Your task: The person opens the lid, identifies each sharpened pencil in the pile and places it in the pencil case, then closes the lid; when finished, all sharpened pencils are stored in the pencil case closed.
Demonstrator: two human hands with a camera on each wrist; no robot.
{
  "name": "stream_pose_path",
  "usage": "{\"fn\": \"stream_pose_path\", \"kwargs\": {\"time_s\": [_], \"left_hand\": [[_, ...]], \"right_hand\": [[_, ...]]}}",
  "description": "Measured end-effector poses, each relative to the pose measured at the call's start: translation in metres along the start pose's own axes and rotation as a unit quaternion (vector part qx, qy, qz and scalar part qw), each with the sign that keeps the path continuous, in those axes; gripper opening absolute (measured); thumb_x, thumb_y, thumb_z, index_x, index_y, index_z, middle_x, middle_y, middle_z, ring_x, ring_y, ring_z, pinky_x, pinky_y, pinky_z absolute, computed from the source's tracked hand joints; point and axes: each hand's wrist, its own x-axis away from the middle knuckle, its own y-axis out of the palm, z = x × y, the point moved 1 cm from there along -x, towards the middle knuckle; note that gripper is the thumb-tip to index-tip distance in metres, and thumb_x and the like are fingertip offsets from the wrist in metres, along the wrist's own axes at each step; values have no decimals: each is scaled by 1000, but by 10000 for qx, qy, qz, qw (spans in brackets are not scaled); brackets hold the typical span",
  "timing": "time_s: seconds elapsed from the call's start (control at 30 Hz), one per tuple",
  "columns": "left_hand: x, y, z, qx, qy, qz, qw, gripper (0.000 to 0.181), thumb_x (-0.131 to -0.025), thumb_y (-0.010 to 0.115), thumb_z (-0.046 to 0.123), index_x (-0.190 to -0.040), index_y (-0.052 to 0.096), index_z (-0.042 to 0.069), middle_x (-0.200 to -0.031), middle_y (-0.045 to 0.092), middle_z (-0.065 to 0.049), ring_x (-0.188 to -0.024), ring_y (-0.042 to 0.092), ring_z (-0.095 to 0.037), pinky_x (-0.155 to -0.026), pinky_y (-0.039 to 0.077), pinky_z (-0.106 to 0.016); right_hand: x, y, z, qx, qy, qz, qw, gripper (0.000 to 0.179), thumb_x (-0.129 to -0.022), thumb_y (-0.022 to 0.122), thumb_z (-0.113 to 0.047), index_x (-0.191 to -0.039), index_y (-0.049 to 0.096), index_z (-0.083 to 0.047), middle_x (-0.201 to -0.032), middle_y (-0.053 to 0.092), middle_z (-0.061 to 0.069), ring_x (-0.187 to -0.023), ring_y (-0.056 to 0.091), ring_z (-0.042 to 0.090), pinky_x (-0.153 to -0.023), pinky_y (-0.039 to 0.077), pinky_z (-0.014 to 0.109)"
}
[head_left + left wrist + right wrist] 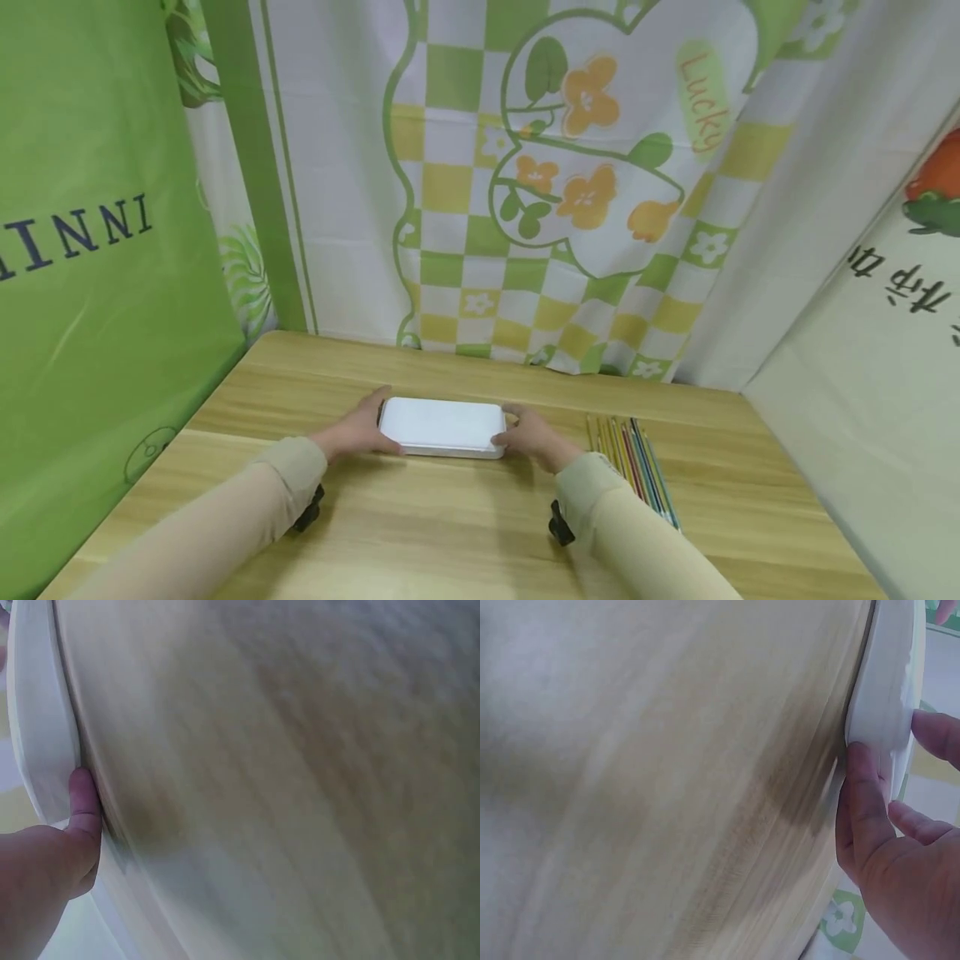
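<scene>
A white rectangular box with rounded corners lies lengthwise across the wooden table, a lid line showing along its near side. My left hand grips its left end, thumb at the near corner and fingers round the far side. At the right end my right hand holds it the same way, between thumb and fingers. The left wrist view shows the left thumb against the box's side wall, low by the tabletop. In the right wrist view, right-hand digits lie on both sides of the box.
Several coloured pencils lie side by side on the table, right of the box and partly behind the right sleeve. A patterned curtain hangs along the back edge, with a green cloth at the left and a white one at the right.
</scene>
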Motion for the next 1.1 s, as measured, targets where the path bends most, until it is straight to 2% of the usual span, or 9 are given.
{"fn": "stream_pose_path", "kwargs": {"time_s": [0.2, 0.33, 0.43, 0.5, 0.6, 0.73, 0.97, 1.03, 1.1], "left_hand": [[-4, 1, -5, -496, 402, -76, 9979, 116, -68, 93, 5, -156, 20, -14, -157, 28, -40, -145, 31, -53, -119, 24, -59], [-6, -1, -4, -691, 566, -108, 9959, 112, -69, 93, 5, -155, 25, -14, -154, 35, -40, -142, 37, -52, -118, 28, -58], [-7, 0, -8, -813, 621, -120, 9947, 106, -70, 93, 7, -153, 30, -14, -149, 43, -38, -139, 43, -50, -116, 33, -57], [-7, 2, -11, -893, 620, -121, 9940, 102, -72, 93, 9, -152, 33, -13, -147, 46, -36, -137, 46, -48, -115, 35, -56], [-8, 4, -13, -988, 581, -172, 9933, 100, -74, 93, 11, -152, 34, -13, -146, 48, -35, -136, 48, -47, -113, 37, -56], [-7, 4, -12, -1081, 577, -180, 9923, 100, -75, 93, 12, -152, 34, -13, -147, 47, -34, -136, 48, -46, -114, 37, -54], [-4, 5, -7, -1192, 746, -152, 9899, 96, -75, 92, 11, -149, 37, -15, -146, 48, -33, -137, 46, -47, -116, 34, -56], [-3, 5, -6, -1210, 764, -152, 9896, 95, -75, 92, 12, -148, 38, -15, -146, 49, -32, -137, 46, -47, -116, 34, -56], [-2, 5, -6, -1219, 724, -152, 9898, 96, -74, 93, 13, -148, 38, -14, -143, 51, -31, -134, 49, -46, -115, 35, -56]], "right_hand": [[7, -2, 1, 160, 77, 113, 9998, 72, -91, 72, 3, -153, 36, 11, -120, 59, 27, -92, 65, 26, -82, 59, 37], [13, -6, 1, 398, 20, 158, 9991, 71, -90, 73, 3, -151, 38, 12, -106, 61, 21, -82, 64, 23, -76, 58, 35], [15, -8, -1, 1278, -209, 83, 9915, 69, -91, 76, -4, -149, 43, 12, -108, 64, 21, -89, 66, 27, -83, 58, 42], [16, -6, -5, 2116, -493, 48, 9761, 66, -92, 76, -9, -148, 46, 11, -123, 61, 28, -98, 67, 32, -92, 55, 47], [20, 0, -15, 3442, -1230, 42, 9308, 54, -93, 73, -9, -142, 55, 6, -139, 54, 29, -118, 61, 39, -103, 48, 52], [22, 17, -26, 4408, -2382, -195, 8652, 39, -95, 70, -10, -132, 65, -1, -130, 59, 18, -116, 62, 33, -98, 53, 45], [20, 46, -26, 6229, -3726, -160, 6877, 20, -94, 77, -26, -107, 70, -12, -102, 65, 0, -90, 63, 15, -72, 56, 27], [20, 51, -25, 6418, -3784, -35, 6670, 18, -94, 77, -24, -104, 69, -13, -98, 65, -1, -87, 61, 15, -68, 56, 27], [20, 55, -25, 6459, -3771, 36, 6638, 15, -94, 76, -20, -105, 68, -13, -97, 65, -1, -87, 61, 16, -67, 56, 27]]}}
